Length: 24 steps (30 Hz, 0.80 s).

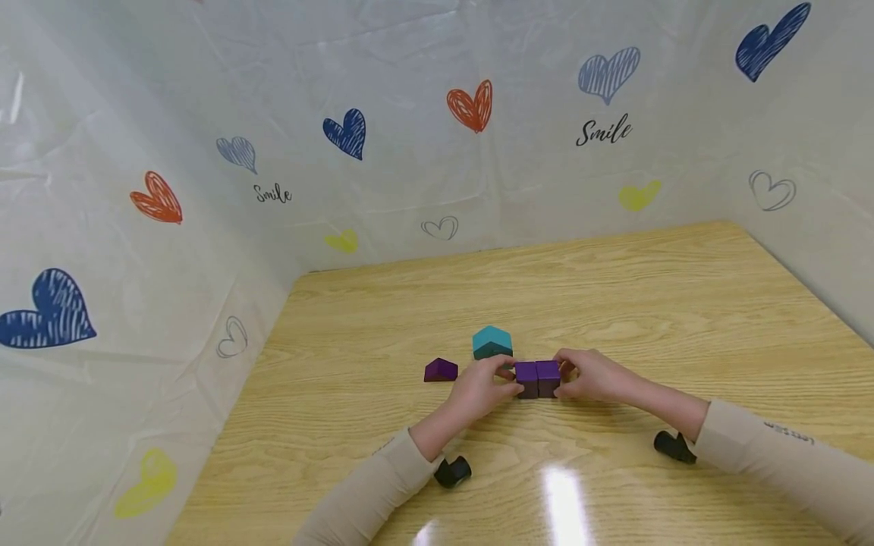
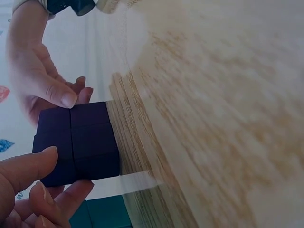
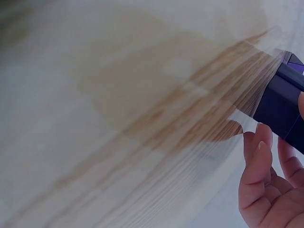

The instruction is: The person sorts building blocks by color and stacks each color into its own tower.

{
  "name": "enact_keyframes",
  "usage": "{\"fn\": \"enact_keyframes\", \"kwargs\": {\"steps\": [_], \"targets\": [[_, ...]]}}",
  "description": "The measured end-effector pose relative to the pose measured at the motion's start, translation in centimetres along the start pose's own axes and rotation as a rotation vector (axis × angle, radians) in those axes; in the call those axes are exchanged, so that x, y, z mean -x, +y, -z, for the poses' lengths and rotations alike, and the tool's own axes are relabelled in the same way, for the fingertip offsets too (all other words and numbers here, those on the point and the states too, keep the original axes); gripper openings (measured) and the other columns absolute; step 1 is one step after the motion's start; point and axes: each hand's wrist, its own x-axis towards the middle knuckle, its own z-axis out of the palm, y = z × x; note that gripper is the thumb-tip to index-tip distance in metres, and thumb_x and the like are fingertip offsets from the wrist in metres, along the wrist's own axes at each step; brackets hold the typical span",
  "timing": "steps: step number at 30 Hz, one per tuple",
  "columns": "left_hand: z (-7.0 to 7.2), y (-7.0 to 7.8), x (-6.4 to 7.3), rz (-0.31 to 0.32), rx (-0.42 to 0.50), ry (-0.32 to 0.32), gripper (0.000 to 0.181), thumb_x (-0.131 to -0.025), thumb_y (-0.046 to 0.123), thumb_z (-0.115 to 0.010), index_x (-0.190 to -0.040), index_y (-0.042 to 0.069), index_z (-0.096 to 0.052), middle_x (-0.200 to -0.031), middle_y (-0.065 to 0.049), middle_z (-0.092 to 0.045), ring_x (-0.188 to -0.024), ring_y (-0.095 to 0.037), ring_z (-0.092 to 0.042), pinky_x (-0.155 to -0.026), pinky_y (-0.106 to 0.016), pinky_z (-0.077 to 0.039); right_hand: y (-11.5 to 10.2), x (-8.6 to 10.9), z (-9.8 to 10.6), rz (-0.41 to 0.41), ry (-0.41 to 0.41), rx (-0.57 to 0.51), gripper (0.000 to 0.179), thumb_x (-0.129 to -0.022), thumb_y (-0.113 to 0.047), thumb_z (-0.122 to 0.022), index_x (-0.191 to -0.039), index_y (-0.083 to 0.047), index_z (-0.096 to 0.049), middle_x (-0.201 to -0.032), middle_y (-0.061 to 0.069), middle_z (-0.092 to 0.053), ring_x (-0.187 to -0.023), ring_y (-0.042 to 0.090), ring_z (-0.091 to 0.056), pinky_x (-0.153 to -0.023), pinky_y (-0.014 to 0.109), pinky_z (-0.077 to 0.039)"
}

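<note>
Purple blocks (image 1: 537, 371) sit flush side by side on the wooden table, between the two hands. In the left wrist view, seams divide this purple block group (image 2: 78, 142) into several pieces. My left hand (image 1: 480, 390) grips its left end, with the thumb on the near face and fingers toward the back. At the right end, my right hand (image 1: 592, 374) holds the blocks between thumb and fingers. Just behind the left fingers stands a teal block (image 1: 492, 339) with a peaked outline. A smaller purple wedge-shaped block (image 1: 441, 370) lies left of the left hand.
The wooden table (image 1: 382, 311) extends around the blocks. A white sheet (image 1: 403, 174) printed with hearts hangs behind it and along both sides. Dark wrist-worn devices (image 1: 454, 472) sit below each forearm, close over the table.
</note>
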Motion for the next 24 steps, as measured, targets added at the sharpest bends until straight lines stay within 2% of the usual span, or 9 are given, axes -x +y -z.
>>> {"fn": "enact_keyframes", "kwargs": {"steps": [24], "targets": [[0.04, 0.25, -0.04, 0.022, 0.010, -0.011, 0.041, -0.083, 0.028, -0.068, -0.120, 0.012, -0.059, -0.098, 0.000, -0.069, -0.093, -0.015, -0.063, -0.066, -0.021, -0.047, 0.24, -0.02, 0.03, 0.001, 0.011, 0.030, 0.025, -0.074, -0.014, -0.075, -0.090, -0.003, -0.060, -0.089, 0.009, -0.066, -0.085, 0.025, -0.061, -0.070, 0.038, -0.047]]}}
